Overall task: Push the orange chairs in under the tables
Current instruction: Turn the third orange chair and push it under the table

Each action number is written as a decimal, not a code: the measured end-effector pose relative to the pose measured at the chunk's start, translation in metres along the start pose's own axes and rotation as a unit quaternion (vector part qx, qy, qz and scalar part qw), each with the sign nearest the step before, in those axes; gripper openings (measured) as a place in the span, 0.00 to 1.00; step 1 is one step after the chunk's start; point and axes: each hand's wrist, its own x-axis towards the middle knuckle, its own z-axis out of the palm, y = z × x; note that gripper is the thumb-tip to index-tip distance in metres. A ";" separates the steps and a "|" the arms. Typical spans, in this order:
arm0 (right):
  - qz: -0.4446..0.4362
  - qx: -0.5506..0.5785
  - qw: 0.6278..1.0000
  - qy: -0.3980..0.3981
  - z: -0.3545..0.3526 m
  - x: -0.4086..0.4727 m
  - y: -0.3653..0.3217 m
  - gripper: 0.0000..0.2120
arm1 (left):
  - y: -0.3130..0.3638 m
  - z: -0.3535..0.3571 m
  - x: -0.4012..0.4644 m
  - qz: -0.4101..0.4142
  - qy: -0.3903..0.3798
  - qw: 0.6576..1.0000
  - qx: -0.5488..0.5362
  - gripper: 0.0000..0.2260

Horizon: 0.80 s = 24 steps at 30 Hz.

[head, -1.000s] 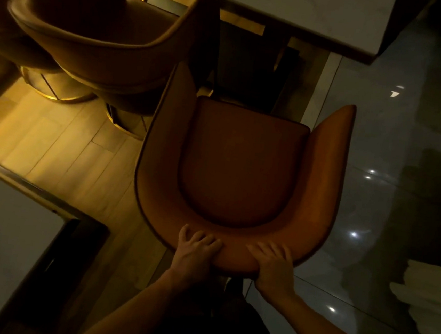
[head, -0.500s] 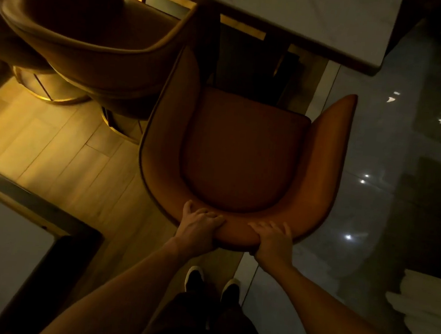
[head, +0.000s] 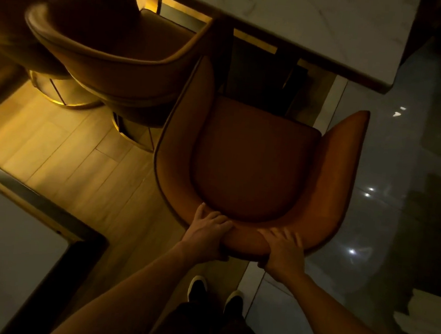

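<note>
A: Where is the orange chair right now?

B: In the middle of the view, seen from above. Its open front faces the marble-topped table at the top, and the front edge of the seat cushion sits just short of the table's near edge. The left armrest tip reaches up close to that edge; the right armrest tip stands out beyond the table's corner, over the glossy grey tile floor.

A: And the hands?

B: Both are on the curved top of the backrest. The left hand is wrapped over the rim, fingers curled onto the inner side, thumb behind. The right hand is clamped on the rim just beside it, fingers spread over the top. A short stretch of backrest shows between them.

A: Anything close by?

B: A second orange chair stands to the left, its back nearly touching the first chair's left armrest. Its round gold base rests on the wooden plank floor. Another table fills the lower-left corner. The person's dark shoes stand behind the chair.
</note>
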 end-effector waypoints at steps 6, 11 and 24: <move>0.045 0.023 0.999 -0.004 -0.006 -0.004 -0.011 0.39 | -0.039 0.004 -0.023 -0.186 0.001 0.979 -0.086 0.50; 0.055 0.091 0.993 0.053 -0.001 -0.009 -0.017 0.31 | -0.054 -0.001 -0.017 -0.150 -0.017 0.972 -0.182 0.44; 0.114 0.096 0.988 0.036 -0.017 0.047 -0.087 0.35 | -0.156 -0.038 0.020 -0.077 0.011 0.989 -0.123 0.39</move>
